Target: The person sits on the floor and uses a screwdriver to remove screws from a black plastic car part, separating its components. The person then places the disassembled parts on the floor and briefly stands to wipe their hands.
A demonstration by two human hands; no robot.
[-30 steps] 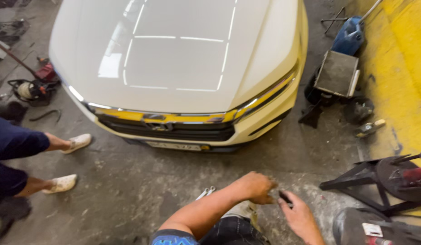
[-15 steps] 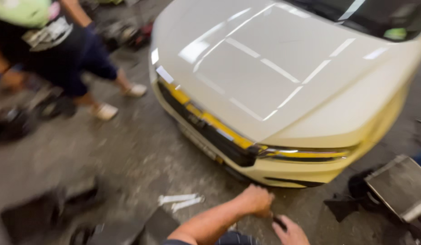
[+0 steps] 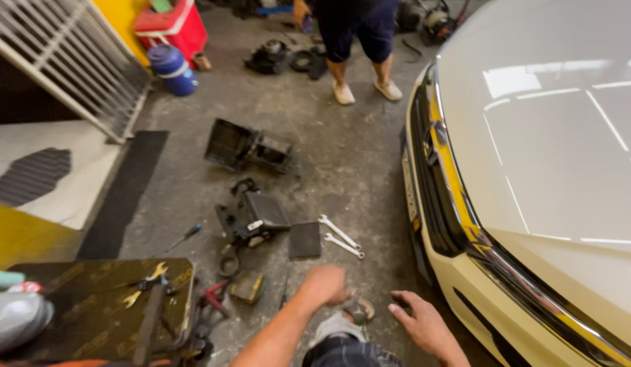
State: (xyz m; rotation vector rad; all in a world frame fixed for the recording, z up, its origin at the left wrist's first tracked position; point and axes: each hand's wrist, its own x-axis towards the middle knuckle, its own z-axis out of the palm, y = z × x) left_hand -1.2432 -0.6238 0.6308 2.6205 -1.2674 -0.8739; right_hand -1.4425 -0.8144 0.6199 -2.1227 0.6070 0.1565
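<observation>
Left hand (image 3: 327,284) loosely curled, right hand (image 3: 419,319) spread and empty, both above the floor (image 3: 343,163); two wrenches (image 3: 340,236) lie within reach beside the car (image 3: 533,170).

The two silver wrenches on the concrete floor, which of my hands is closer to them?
Left. The left hand hangs just below the two silver wrenches; the right hand sits lower and farther right, nearer the white car.

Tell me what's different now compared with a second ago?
The view swung left: the white car now fills the right side, and floor parts and two wrenches came into sight. The left hand and right hand, close together before, have drawn apart. The car stayed put.
</observation>
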